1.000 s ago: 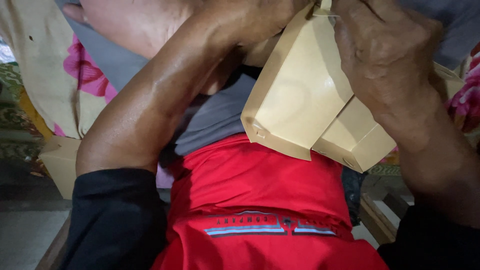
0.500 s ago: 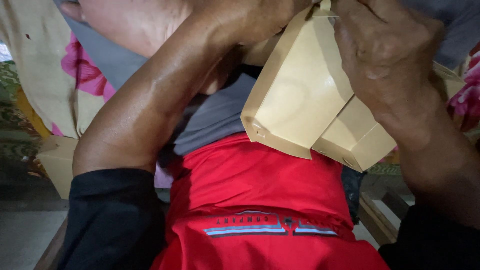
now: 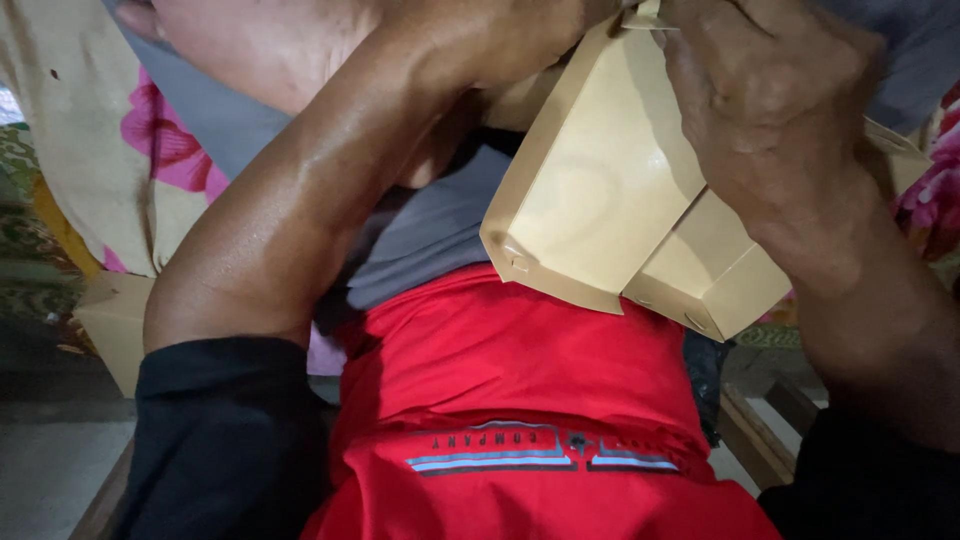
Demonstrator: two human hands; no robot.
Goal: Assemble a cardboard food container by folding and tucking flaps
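A tan folded cardboard box [image 3: 600, 200] is held close above my lap, tilted, with a second box part [image 3: 715, 275] nested at its lower right. My right hand [image 3: 770, 110] lies over the box's upper right side, fingers wrapped on it. My left hand [image 3: 500, 35] reaches to the box's top left edge; its fingers are mostly cut off by the frame's top. My left forearm [image 3: 300, 220] crosses the middle of the view. Below are my red shirt [image 3: 520, 400] and black sleeves [image 3: 220, 440].
A cloth with pink flowers [image 3: 150, 140] lies at the left. Another tan cardboard piece [image 3: 115, 325] sits at the lower left on a grey floor [image 3: 50, 470]. Wooden slats [image 3: 760, 430] show at the lower right.
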